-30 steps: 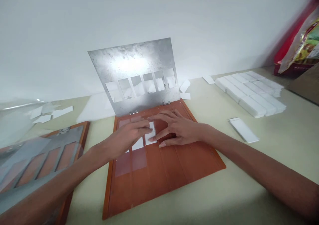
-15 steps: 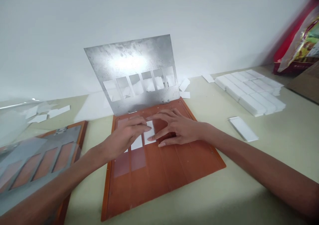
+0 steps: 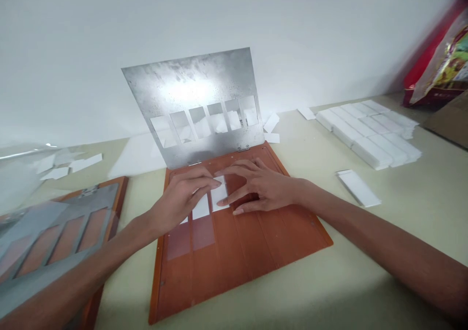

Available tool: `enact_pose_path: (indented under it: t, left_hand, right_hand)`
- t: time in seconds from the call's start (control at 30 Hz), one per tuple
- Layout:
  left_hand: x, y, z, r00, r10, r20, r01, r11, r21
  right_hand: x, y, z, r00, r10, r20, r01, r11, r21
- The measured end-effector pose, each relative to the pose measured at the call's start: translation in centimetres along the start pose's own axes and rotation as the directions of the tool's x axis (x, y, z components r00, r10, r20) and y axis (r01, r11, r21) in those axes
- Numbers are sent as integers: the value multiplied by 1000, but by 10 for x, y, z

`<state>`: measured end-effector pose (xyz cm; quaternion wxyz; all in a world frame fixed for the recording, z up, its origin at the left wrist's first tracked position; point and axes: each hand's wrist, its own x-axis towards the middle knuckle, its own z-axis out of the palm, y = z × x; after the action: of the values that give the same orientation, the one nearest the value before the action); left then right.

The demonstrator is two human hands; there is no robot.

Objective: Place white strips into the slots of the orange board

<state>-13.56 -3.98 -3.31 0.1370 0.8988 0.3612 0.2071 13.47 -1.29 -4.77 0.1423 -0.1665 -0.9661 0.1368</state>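
Left hand [image 3: 181, 203] has drawn slightly leftward, leaving more of the white paper strip [image 3: 219, 194] uncovered. The strip lies flat on the orange wooden board [image 3: 234, 257], in the lane just right of a second white strip [image 3: 201, 207], so it is now more open to view. Right hand [image 3: 261, 188] is spread, fingers splayed, its fingertips [image 3: 222, 203] at the strip's lower edge. Left hand's fingers sit close together, curled at the strip's upper end; cannot tell whether they pinch it. Counts on the board: two white strips clear, a sliver of a third under the left hand, and two pinkish translucent strips [image 3: 179, 241] below. Hinged steel stencil plate [image 3: 190, 81], raised behind the board: six windows. Second orange board [image 3: 120, 193], at left: four windows visible. White bars [image 3: 369, 135], at right: too many to count reliably; one white packet [image 3: 358, 188] lies apart.
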Motion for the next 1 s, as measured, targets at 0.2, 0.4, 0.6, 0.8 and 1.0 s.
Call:
enact_pose_path:
  t: [0.2,0.4,0.6,0.8,1.0]
  left_hand:
    - [-2,-2,0,991,107,79,-110,993,34]
    - [-5,-3,-2,984,120,128,-126,991,42]
    - [-4,-6,-1,978,141,151,-150,987,51]
    - [3,2,-9,959,119,257,-141,988,70]
    - [23,23,-35,858,-57,510,-15,991,137]
  right_hand:
    - [0,0,-1,1000,5,2,-5,1000,9]
    - [0,0,-1,1000,4,-6,-4,1000,2]
    - [0,-1,-2,1000,5,6,-5,1000,6]
    - [0,0,-1,1000,3,3,-3,1000,1]
    - [0,-1,-3,1000,-2,11,1,999,32]
